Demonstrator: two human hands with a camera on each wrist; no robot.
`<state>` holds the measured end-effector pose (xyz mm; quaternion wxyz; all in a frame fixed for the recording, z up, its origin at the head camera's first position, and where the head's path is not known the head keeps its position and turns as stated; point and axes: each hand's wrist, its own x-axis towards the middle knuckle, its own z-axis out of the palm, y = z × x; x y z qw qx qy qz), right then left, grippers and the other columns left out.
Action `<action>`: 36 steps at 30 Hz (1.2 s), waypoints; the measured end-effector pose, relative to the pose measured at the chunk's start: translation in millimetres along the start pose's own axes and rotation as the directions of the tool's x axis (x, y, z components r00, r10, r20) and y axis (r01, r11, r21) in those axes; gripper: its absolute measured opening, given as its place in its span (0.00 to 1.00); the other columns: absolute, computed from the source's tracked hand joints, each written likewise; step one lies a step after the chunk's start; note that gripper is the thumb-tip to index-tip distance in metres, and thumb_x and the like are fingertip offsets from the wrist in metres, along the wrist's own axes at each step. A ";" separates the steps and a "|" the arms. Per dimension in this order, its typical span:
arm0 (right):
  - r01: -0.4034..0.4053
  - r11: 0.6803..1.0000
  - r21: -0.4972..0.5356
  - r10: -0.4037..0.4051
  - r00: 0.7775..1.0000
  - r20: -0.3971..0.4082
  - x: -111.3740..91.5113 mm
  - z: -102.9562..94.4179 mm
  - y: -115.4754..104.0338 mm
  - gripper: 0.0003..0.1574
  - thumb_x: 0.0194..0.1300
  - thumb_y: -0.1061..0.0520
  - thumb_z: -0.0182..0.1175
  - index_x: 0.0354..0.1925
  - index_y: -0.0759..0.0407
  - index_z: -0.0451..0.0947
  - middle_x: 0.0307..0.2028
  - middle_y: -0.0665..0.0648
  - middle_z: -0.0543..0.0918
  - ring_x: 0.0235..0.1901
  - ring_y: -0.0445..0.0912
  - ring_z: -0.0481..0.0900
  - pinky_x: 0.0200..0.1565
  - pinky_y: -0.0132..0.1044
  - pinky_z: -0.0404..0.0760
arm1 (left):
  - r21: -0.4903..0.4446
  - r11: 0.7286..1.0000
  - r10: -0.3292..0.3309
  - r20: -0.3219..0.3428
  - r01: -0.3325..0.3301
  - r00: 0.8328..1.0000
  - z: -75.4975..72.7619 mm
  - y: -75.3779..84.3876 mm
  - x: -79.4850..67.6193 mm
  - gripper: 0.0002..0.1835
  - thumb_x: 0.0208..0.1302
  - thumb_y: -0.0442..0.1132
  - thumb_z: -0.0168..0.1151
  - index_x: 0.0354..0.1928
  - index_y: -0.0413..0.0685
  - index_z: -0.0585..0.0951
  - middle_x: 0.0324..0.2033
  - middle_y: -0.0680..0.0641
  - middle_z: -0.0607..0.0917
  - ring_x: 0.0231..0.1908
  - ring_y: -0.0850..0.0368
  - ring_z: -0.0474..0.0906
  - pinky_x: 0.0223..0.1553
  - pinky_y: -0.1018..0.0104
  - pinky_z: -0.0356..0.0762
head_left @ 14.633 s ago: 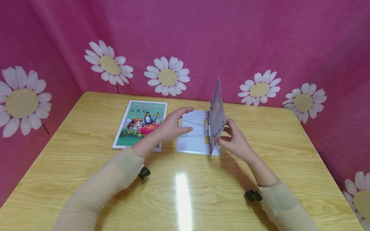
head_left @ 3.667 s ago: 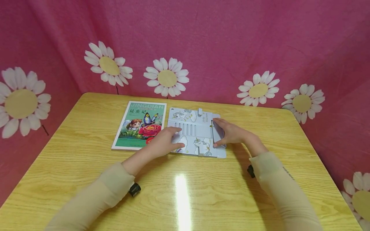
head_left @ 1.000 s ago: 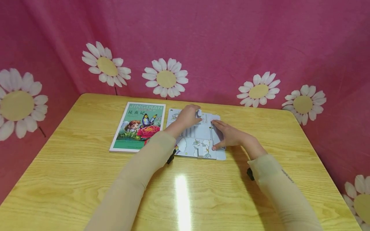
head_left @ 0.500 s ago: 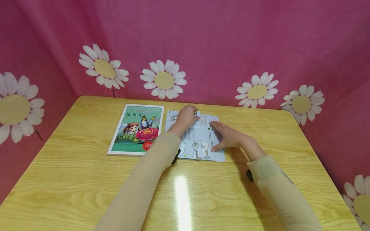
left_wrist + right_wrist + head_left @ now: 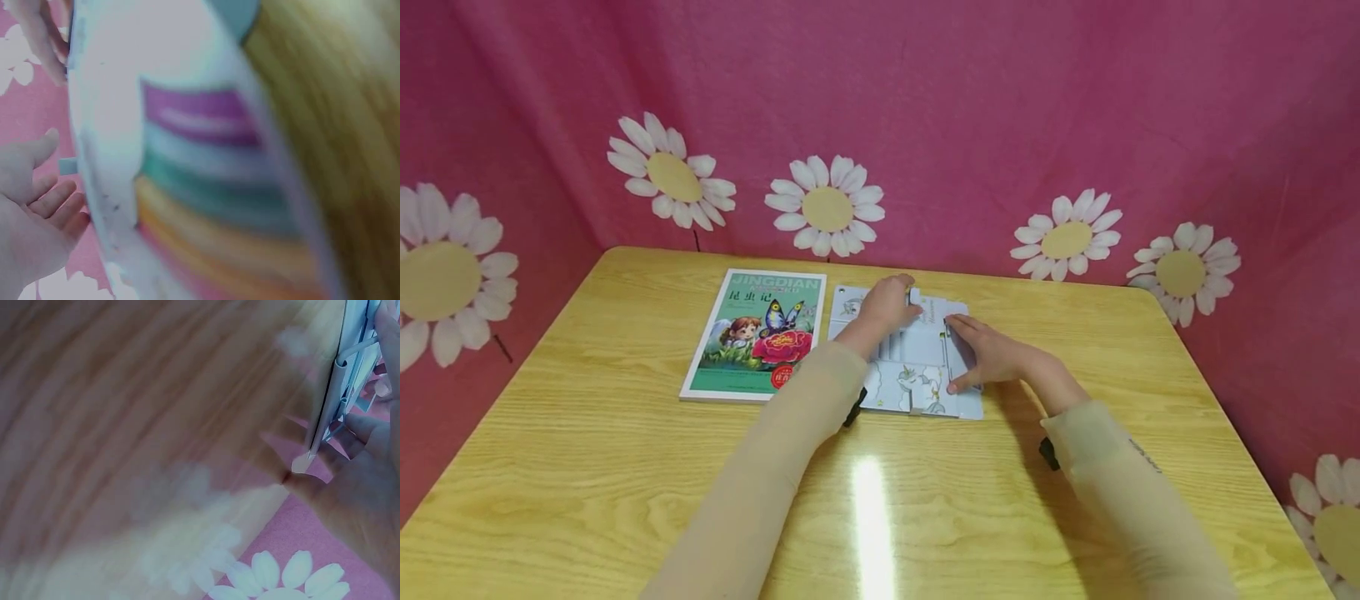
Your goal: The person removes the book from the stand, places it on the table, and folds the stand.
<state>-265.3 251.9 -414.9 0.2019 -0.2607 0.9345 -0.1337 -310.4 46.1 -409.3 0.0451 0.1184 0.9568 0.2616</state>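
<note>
A white metal book stand [image 5: 917,387] with unicorn prints lies folded flat on the table. My left hand [image 5: 883,308] reaches over its far edge, by a small clip. The left wrist view shows the clip [image 5: 68,165] between the thumb and loosely bent fingers of the left hand [image 5: 37,219], with a gap to the thumb. My right hand [image 5: 996,354] holds the ledge [image 5: 962,358] at the stand's right end, thumb at the near side and fingers at the far side. In the right wrist view, the right hand [image 5: 356,481] reaches round the stand's edge [image 5: 331,394].
A green-covered book [image 5: 752,333] with a butterfly and a girl lies left of the stand, close to it. The wooden table [image 5: 970,517] carries both. A pink curtain [image 5: 940,125] with daisies stands behind the table and along its sides.
Earlier the stand's panel stood upright; now it lies flat. My left hand has moved from its near left part to the far-edge clip. In the last second, both hands have barely moved.
</note>
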 end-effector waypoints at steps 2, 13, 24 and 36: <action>0.002 1.000 -0.003 -0.002 1.000 0.012 -0.3 -2.5 -1.1 0.77 0.42 0.30 0.71 0.74 0.62 0.40 0.73 0.66 0.45 0.72 0.61 0.44 0.69 0.56 0.51 | 0.003 1.000 0.021 0.017 -0.021 1.000 -4.3 0.6 -2.3 0.33 0.62 0.47 0.63 0.67 0.45 0.66 0.63 0.46 0.72 0.63 0.51 0.67 0.62 0.60 0.68; 0.075 0.994 0.078 -0.069 0.995 -0.078 -13.6 -38.0 -11.2 0.71 0.49 0.38 0.71 0.74 0.59 0.38 0.73 0.64 0.46 0.71 0.60 0.45 0.68 0.57 0.51 | -0.006 0.991 0.137 0.042 -0.137 0.990 -56.3 9.2 -29.0 0.36 0.65 0.50 0.59 0.70 0.43 0.61 0.67 0.44 0.67 0.67 0.49 0.62 0.65 0.57 0.63; 0.105 0.993 0.052 -0.087 0.958 -0.272 -52.2 -84.1 -38.7 0.57 0.59 0.41 0.64 0.74 0.52 0.43 0.73 0.58 0.50 0.71 0.56 0.50 0.68 0.55 0.53 | -0.048 0.977 0.205 -0.038 -0.207 0.978 -116.1 4.1 -72.1 0.36 0.65 0.52 0.58 0.71 0.47 0.60 0.68 0.47 0.64 0.69 0.51 0.58 0.68 0.57 0.57; 0.133 0.989 0.060 -0.078 0.829 -0.554 -94.8 -82.4 -49.4 0.51 0.62 0.46 0.63 0.74 0.38 0.44 0.73 0.52 0.52 0.71 0.55 0.52 0.65 0.61 0.56 | -0.016 0.983 0.174 -0.202 -0.181 0.964 -154.6 -33.3 -132.8 0.37 0.63 0.51 0.60 0.72 0.54 0.59 0.70 0.48 0.62 0.70 0.49 0.53 0.67 0.45 0.55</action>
